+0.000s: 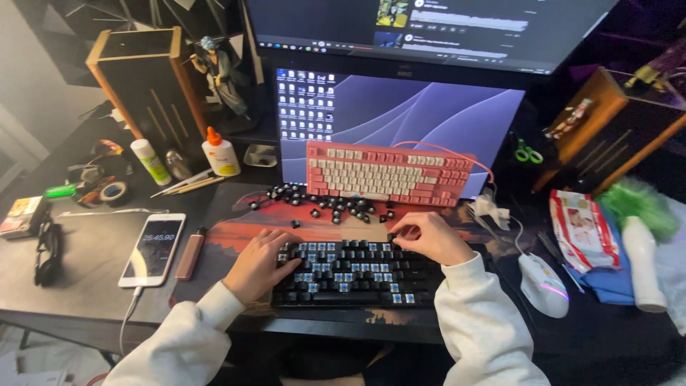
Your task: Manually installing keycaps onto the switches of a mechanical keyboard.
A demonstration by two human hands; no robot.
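Right hand (pixel 426 236) sits at the top edge of the black mechanical keyboard (pixel 357 273), fingers curled together, tips pinched at one black keycap (pixel 391 236) near the upper middle row; exactly how it grips the cap, cannot tell. Left hand (pixel 259 263) lies flat on the keyboard's left end, fingers spread and apart, pressing the frame, holding nothing. The keyboard runs left-right across the desk just in front of the person, many caps gone, blue switch stems showing. The pinched cap lies directly under the right fingertips, so the right hand is the nearer one; the left is well apart from it. Loose black keycaps (pixel 321 204) are scattered just beyond the keyboard, between it and a pink-and-white keyboard (pixel 386 174) leaning against the lower monitor (pixel 429 107). Packages: white glue bottle with orange cap (pixel 220 153) upright far left; white tube with green label (pixel 151 161) beside it; flat red-and-white wipes pack (pixel 582 229) at right, near the white mouse (pixel 543 284); white phone (pixel 153 249) left, screen lit.
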